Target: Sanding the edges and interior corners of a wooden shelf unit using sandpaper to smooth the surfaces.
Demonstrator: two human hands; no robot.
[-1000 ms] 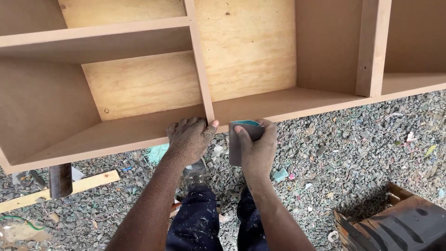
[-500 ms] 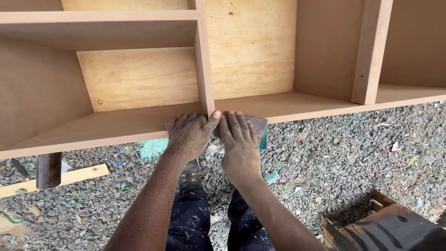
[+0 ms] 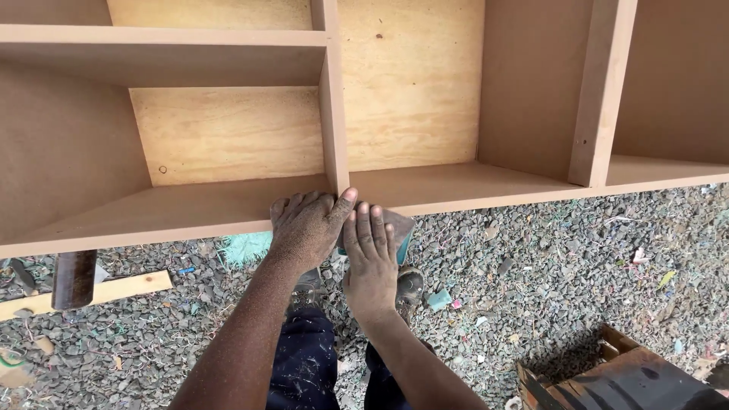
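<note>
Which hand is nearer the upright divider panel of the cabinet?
Left. The left hand rests at the upright divider base, thumb touching; the right hand lies just right, on sandpaper.

Head camera looks steeply down, close, at the shelf unit point(image 3: 228, 212).

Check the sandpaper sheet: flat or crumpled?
Flat. The right hand presses the sandpaper sheet against the cabinet's front edge, fingers spread over it; one smooth corner shows.
</note>
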